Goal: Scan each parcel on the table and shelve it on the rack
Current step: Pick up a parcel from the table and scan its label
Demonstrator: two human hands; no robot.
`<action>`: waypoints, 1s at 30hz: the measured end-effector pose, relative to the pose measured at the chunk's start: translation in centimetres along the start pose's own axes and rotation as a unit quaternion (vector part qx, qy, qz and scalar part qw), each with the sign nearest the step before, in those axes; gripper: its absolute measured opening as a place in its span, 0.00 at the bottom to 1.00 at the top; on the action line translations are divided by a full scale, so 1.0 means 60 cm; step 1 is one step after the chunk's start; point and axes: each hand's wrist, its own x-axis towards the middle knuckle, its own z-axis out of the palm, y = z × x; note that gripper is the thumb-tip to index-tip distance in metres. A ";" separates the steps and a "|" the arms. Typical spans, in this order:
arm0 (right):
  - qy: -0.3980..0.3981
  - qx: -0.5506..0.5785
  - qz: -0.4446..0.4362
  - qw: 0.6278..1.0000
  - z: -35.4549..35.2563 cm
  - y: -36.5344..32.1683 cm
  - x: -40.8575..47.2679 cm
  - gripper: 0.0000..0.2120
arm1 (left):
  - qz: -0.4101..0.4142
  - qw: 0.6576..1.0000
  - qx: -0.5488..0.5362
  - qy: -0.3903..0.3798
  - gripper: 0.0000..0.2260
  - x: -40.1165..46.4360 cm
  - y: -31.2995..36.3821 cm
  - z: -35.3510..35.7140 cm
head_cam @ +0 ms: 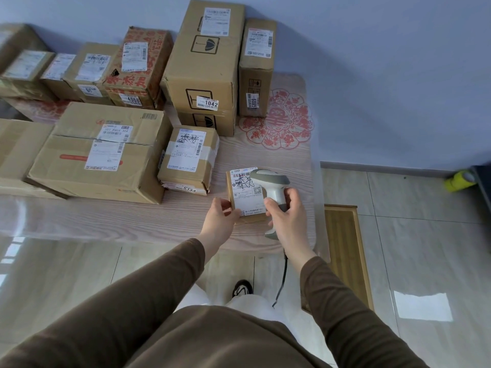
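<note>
A small brown parcel (245, 193) with a white shipping label lies near the front right of the wooden table (148, 219). My left hand (221, 217) pinches its near left corner. My right hand (288, 216) grips the handle of a grey and white barcode scanner (269, 181), whose head hangs over the label's right side. The scanner's cable (281, 282) drops toward the floor. Several more labelled cardboard parcels stand on the table behind and to the left.
A medium parcel (188, 159) sits just left of the small one, and a wide flat box (103, 152) beside that. Tall boxes (204, 62) line the wall. A red paper-cut decoration (281, 123) marks the table's far right. A wooden board (342, 251) stands right of the table.
</note>
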 end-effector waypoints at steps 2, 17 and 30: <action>0.027 0.068 0.041 0.996 -0.016 0.006 0.006 0.11 | -0.002 1.000 0.002 0.000 0.14 -0.001 0.001 0.000; 0.114 -0.002 0.192 0.975 -0.051 0.100 0.093 0.14 | -0.010 1.000 0.003 0.003 0.13 -0.004 -0.001 0.003; -0.066 -0.104 0.030 0.992 0.018 0.034 0.053 0.18 | -0.018 0.996 -0.074 -0.043 0.26 0.004 -0.005 0.004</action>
